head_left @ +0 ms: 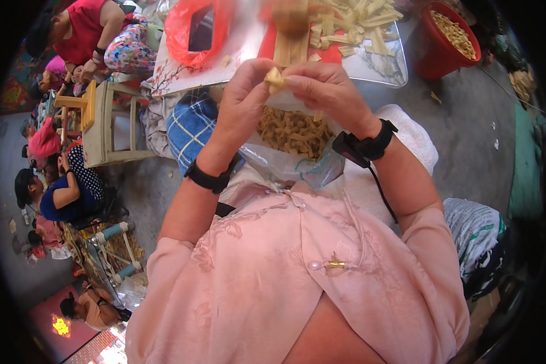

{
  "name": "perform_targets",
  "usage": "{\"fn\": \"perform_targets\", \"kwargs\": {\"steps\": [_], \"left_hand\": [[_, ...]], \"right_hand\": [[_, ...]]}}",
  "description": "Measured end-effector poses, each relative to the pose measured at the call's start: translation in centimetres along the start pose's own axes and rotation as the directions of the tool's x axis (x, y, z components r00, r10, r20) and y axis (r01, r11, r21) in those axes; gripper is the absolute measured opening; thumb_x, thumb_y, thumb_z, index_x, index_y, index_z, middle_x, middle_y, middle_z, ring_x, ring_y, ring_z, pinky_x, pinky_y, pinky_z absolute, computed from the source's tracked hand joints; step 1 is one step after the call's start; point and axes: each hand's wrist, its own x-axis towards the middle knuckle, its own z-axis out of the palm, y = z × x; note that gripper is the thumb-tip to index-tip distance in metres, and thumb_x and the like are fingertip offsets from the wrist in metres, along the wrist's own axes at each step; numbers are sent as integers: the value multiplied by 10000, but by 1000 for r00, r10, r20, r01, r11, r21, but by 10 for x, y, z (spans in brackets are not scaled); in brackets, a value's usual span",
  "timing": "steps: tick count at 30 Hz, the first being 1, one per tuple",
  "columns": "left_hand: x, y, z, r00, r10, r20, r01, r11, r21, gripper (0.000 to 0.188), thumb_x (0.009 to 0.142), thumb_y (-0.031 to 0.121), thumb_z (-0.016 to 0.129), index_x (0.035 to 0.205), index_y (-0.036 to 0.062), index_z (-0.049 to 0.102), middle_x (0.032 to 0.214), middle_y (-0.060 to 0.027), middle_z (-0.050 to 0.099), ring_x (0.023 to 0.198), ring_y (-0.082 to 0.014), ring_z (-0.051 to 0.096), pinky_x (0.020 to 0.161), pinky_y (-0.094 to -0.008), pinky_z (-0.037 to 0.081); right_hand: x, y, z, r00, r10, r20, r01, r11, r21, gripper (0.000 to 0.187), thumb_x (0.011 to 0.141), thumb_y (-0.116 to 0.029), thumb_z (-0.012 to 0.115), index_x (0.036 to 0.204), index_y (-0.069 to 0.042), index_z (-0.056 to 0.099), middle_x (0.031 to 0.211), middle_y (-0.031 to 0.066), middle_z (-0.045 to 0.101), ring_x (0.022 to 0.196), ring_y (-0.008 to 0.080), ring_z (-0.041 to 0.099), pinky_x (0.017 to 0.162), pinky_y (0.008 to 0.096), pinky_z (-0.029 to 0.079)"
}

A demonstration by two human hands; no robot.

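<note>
Between my two hands, over the table's near edge, is a pale yellow strip folded into a small knot, which looks like tofu skin. My left hand pinches it from the left with thumb and fingers. From the other side, my right hand grips it, the thumb pressed on its edge. Below them, a clear plastic bag lies open in my lap, full of similar brownish knots. Flat strips are heaped at the back of the table, partly on something red. A brown block-like object beyond my hands is blurred.
The light table carries a red plastic bag at left. A red bucket filled with yellowish pieces stands at far right. Left are a wooden stool, a blue checked cloth and several seated people. A white towel lies beside my right arm.
</note>
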Motion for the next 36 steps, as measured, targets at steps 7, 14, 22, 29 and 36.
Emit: {"fn": "perform_targets", "kwargs": {"steps": [7,14,22,29,36], "left_hand": [[-3,0,21,982,74,-172,-74,997,5,185,899,90,574,1050,-11,612,911,-43,643,826,-98,591,754,-222,476],[1,9,13,952,270,-141,-195,896,399,100,837,-4,617,934,-16,638,801,-19,639,770,-86,590,712,-211,470],[5,10,-5,926,366,-92,-218,717,662,161,785,-12,648,944,-3,625,857,-81,648,736,-155,618,699,-260,488],[5,4,18,926,335,177,-257,210,943,218,782,50,573,996,58,531,878,-147,578,773,-345,592,637,-412,482],[18,-16,-22,876,326,355,-361,-45,932,169,765,57,553,928,80,516,754,-113,509,711,-312,578,586,-401,455]], "right_hand": [[8,8,-1,997,-22,-75,28,995,92,135,922,-180,547,923,-46,533,695,-19,525,578,26,449,483,168,334],[12,6,-30,961,253,-114,-158,835,527,318,953,-413,414,876,-113,485,560,-68,378,467,31,297,431,181,201],[10,12,-20,971,224,-87,-174,905,388,80,913,-189,546,913,-122,502,634,-80,437,486,-1,310,438,153,226],[6,24,-5,964,255,-72,-242,958,152,115,917,-221,541,917,-108,519,663,-48,523,509,12,421,444,156,300],[4,33,-1,981,196,-6,-196,980,-41,259,914,-212,530,724,-43,577,581,-49,466,514,33,417,471,197,334]]}}
